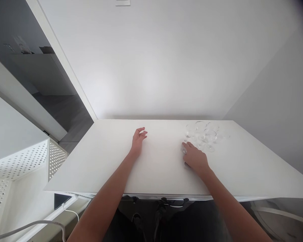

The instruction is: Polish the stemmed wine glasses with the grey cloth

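Note:
My left hand (138,141) hovers at or just above the white table (161,168), its fingers loosely curled and apart with nothing between them. Farther right, my right hand (195,157) reaches over the tabletop with fingers closed around a clear, glass-like piece (184,151). Most of that piece is hidden under the fingers and palm. Just beyond this hand stands a cluster of several transparent round pieces (210,133), with thin rims showing. Their exact kind is hard to make out against the white surface.
A pale wall (151,67) rises behind the table's far edge. To the left is a doorway with a grey cabinet (42,74) beyond. White perforated panels (27,154) and a grey cable (37,222) lie at lower left. A round pale object (282,222) sits at lower right.

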`<state>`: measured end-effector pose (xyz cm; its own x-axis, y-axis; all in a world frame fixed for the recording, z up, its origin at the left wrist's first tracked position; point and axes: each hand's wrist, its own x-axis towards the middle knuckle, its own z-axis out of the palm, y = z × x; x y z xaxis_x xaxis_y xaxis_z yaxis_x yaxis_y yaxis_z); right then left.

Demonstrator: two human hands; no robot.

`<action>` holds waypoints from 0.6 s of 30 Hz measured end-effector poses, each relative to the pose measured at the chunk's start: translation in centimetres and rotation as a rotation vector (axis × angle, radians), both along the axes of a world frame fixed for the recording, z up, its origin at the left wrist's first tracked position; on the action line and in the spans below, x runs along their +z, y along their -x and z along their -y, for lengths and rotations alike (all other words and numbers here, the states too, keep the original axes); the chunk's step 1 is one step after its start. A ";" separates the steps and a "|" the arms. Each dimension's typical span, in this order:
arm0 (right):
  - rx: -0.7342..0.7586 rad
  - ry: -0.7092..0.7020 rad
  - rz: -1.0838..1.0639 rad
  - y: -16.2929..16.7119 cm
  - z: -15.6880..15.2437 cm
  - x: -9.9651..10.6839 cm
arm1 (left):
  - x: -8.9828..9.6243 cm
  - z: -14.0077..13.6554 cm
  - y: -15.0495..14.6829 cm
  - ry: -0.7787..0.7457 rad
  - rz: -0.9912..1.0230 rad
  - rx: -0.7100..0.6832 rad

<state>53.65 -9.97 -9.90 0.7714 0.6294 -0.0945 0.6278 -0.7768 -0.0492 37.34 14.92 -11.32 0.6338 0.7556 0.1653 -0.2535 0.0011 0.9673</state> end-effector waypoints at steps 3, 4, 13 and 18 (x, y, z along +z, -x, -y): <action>-0.038 -0.035 -0.018 -0.5 0.7 -0.3 | 0.1 -0.1 0.0 -0.003 -0.017 0.011; -0.049 -0.047 -0.023 -0.7 0.7 -0.3 | 0.1 -0.1 0.0 -0.002 -0.022 0.014; -0.094 -0.160 0.047 0.4 0.7 0.1 | 0.2 -0.1 0.1 0.004 -0.041 0.005; 0.271 -0.476 -0.132 4.9 -2.6 0.8 | 0.2 0.2 0.2 -0.069 -0.076 -0.123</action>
<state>48.76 -7.33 -9.07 0.5767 0.8004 0.1637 0.7668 -0.4612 -0.4464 37.18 14.74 -11.07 0.7333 0.6603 0.1621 -0.1816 -0.0395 0.9826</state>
